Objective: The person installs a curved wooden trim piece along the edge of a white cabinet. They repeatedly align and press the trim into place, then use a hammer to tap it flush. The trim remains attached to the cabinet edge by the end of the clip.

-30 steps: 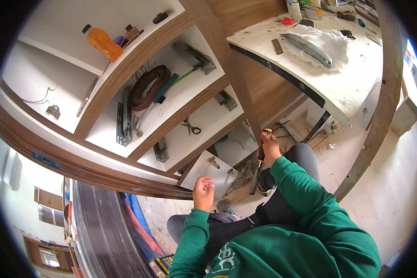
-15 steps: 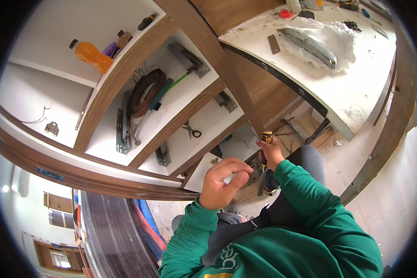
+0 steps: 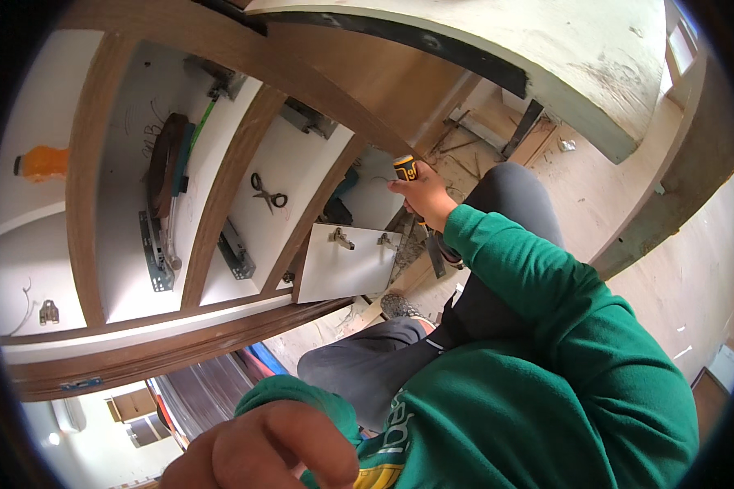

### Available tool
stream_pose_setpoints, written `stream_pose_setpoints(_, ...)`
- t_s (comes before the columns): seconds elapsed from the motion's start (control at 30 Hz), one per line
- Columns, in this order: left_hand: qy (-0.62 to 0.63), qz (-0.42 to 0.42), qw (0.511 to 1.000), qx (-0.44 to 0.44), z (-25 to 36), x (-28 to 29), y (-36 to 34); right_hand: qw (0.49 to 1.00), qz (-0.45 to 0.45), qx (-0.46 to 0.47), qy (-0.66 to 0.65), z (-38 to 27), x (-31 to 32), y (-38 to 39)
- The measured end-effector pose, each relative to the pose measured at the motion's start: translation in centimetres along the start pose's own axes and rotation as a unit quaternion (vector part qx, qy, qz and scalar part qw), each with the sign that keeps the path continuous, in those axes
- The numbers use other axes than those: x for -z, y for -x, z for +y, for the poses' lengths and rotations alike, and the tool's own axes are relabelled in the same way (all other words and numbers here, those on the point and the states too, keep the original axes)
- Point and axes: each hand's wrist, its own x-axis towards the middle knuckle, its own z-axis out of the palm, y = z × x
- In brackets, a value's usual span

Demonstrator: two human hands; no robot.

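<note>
My right hand (image 3: 429,196) is wrapped round a tool with a yellow-and-black handle (image 3: 405,169), held upright beside the cabinet's lower front corner. The tool's lower part is mostly hidden, so its kind does not show. Close to the camera at the bottom edge, my left hand (image 3: 261,448) has its fingers curled in. A small pale bit shows by its fingertips, too little to name. A white door panel (image 3: 347,265) with two metal hinges leans at the lowest compartment, just left of my right hand.
The brown-framed white cabinet (image 3: 228,163) holds scissors (image 3: 269,193), metal drawer slides (image 3: 155,253), a hammer (image 3: 174,228), a brown roll of edging (image 3: 165,155) and an orange bottle (image 3: 42,164). A white worktop (image 3: 563,49) juts out at upper right. Scraps lie on the floor (image 3: 579,212).
The view has shifted, with the worktop's tools out of sight. My left hand has drawn back toward the camera, away from the right one. My right hand still grips the tool.
</note>
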Motion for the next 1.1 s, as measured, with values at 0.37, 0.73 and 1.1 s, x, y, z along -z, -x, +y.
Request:
stream_pose_setpoints(0.37,0.036,0.023,0.999,0.011,-1.2,-1.0,-0.4,0.998,0.023,0.01,0.063,0.5,0.4,-0.6)
stream_pose_setpoints(0.73,-0.17,0.105,0.98,-0.008,-8.4,6.2,0.7,0.998,0.011,0.038,0.042,1.0,-0.3,-1.1)
stream_pose_setpoints(1.1,-0.361,0.311,0.817,0.325,-18.1,13.4,13.7,0.993,-0.108,0.055,-0.016,-1.6,0.1,1.2)
